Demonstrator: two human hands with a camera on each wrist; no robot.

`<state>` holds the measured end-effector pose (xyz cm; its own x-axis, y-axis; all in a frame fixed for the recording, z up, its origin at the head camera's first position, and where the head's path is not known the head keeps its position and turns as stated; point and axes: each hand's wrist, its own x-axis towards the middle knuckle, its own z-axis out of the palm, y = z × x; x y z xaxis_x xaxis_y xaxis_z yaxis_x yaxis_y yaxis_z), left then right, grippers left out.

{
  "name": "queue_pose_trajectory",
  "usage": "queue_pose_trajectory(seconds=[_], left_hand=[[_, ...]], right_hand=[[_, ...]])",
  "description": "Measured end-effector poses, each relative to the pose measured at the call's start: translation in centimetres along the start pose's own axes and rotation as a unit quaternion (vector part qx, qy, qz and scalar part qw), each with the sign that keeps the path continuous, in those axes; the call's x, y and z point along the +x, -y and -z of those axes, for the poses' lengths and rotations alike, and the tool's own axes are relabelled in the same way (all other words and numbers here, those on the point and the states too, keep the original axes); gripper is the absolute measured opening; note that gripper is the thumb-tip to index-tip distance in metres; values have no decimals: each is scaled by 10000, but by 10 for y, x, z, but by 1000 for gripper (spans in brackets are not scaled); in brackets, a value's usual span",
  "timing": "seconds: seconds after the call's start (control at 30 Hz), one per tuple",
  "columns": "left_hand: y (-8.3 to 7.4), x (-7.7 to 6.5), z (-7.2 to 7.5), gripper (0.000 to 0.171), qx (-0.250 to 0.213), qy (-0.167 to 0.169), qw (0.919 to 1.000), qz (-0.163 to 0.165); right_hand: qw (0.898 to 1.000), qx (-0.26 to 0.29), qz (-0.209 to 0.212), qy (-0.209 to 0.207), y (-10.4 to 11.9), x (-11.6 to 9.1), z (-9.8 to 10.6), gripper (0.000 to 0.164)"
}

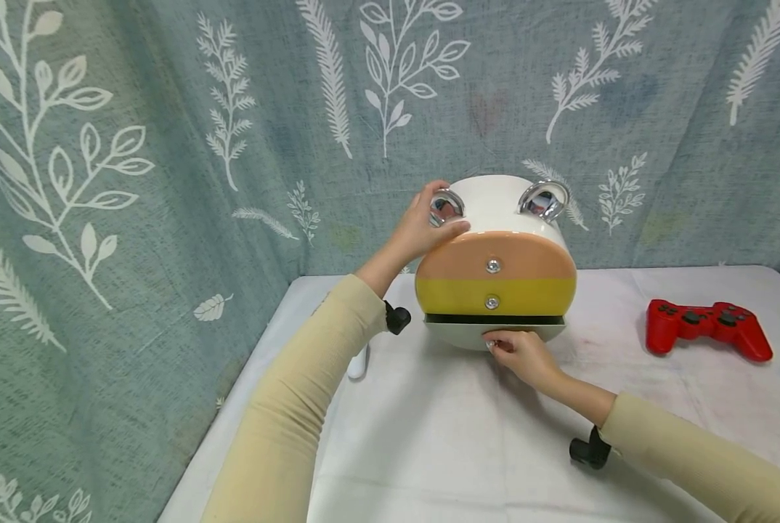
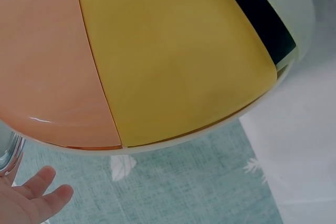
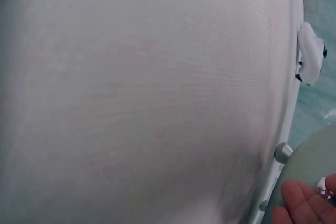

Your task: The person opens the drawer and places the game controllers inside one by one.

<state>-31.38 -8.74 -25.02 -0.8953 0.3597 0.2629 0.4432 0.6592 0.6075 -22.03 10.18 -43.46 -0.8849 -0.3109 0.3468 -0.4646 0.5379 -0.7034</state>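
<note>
A rounded white drawer cabinet [image 1: 494,200] has stacked fronts: an orange drawer [image 1: 455,258], a yellow drawer [image 1: 527,296] and a pale green bottom drawer [image 1: 449,334]. The bottom one is pulled partway out, with a dark gap above its front. My right hand [image 1: 527,359] pinches that drawer's small shiny knob [image 3: 321,186]. At the cabinet's upper left, my left hand [image 1: 423,221] holds on by the chrome ring [image 1: 449,205], its thumb lying along the top edge of the orange front. Two of its fingertips [image 2: 63,192] stick out free in the left wrist view. The drawer's inside is hidden.
To the right on the white-covered table [image 1: 429,450] lies a red game controller [image 1: 704,327]. A white object [image 1: 358,363] sits left of the cabinet, partly behind my left arm; the right wrist view shows a white controller [image 3: 311,56]. A patterned green curtain [image 1: 266,109] hangs behind.
</note>
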Motion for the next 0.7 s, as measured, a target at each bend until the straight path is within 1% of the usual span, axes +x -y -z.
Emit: queue_pose_trajectory(seconds=[0.17,0.47,0.7], left_hand=[[0,1,-1,74,-53,-19,10000,-14],[1,2,-1,73,-48,5,10000,-79],[0,3,-2,73,13,38,10000,-18]], right_hand=[[10000,74,-5,-8,-2,2,0,18],[9996,-55,11,-288,-5,8,-4,18],[9994,-81,-6,-343,-8,10,-4,18]])
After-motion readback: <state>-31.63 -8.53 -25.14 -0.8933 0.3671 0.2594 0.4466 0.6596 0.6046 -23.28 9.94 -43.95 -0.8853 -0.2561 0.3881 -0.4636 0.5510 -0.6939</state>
